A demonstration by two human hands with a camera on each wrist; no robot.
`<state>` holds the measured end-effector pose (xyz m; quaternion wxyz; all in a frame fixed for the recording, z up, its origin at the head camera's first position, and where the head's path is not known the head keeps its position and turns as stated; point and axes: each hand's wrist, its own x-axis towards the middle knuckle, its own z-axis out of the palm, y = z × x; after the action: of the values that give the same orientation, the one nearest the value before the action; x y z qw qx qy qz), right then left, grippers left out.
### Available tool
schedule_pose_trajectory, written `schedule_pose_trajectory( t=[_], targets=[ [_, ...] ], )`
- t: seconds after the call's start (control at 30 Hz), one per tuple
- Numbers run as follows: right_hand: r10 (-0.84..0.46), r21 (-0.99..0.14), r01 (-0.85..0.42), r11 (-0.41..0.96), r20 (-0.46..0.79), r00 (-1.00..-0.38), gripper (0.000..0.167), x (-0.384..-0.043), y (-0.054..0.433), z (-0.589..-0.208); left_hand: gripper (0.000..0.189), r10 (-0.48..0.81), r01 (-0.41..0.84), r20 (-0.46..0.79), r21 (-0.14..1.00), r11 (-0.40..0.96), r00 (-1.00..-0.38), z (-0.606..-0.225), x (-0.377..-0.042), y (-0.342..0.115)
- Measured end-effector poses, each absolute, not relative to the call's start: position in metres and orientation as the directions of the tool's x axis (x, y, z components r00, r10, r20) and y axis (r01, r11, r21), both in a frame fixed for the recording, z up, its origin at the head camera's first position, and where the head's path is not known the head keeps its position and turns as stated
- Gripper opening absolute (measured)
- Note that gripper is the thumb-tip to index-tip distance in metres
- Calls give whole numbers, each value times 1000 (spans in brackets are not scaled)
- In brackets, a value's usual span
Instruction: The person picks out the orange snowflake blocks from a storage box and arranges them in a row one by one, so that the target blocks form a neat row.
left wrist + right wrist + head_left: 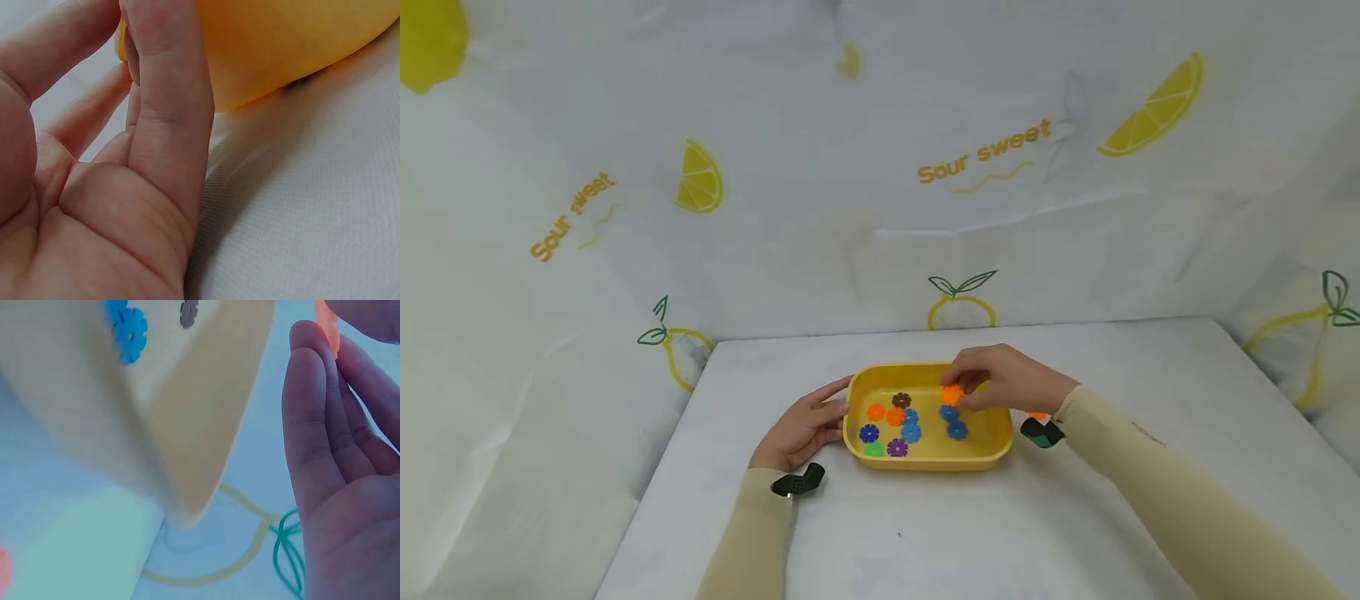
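Note:
A yellow plastic tub stands on the white table, with my left hand holding its left side. In the left wrist view, the fingers of that hand lie against the tub's yellow outer wall. My right hand pinches an orange snowflake-shaped disc between thumb and fingertips over the tub's right half. The right wrist view catches this orange disc edge-on. Below it in the tub lie two blue discs.
Several more notched discs lie in the tub's left half, among them a brown, a purple, a green and a dark blue one. Another orange piece is partly hidden beside my right wrist. A lemon-print sheet rises behind the table.

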<state>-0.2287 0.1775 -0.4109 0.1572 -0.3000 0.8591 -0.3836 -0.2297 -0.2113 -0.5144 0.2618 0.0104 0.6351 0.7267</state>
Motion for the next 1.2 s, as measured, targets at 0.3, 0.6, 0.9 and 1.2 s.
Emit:
schedule_pose_trajectory(
  t=[0.3, 0.6, 0.9, 1.2],
  targets=[
    [-504, -783, -347, 517, 49, -862, 29, -216, 232, -426, 63, 384, -365, -310, 928, -78, -870, -510, -225, -215],
    [-303, -753, -212, 622, 18, -953, 29, -190, 295, -451, 63, 396, -385, -321, 919, -91, -860, -509, -223, -213],
    [-162, -688, -134, 713, 24, -987, 35, -174, 345, -466, 62, 397, -391, -325, 915, -97, -858, -508, -224, -207],
    [-125, -655, -103, 749, 12, -992, 36, -175, 363, -480, 63, 410, -389, -320, 916, -97, -854, -510, -222, -208]
  ],
)
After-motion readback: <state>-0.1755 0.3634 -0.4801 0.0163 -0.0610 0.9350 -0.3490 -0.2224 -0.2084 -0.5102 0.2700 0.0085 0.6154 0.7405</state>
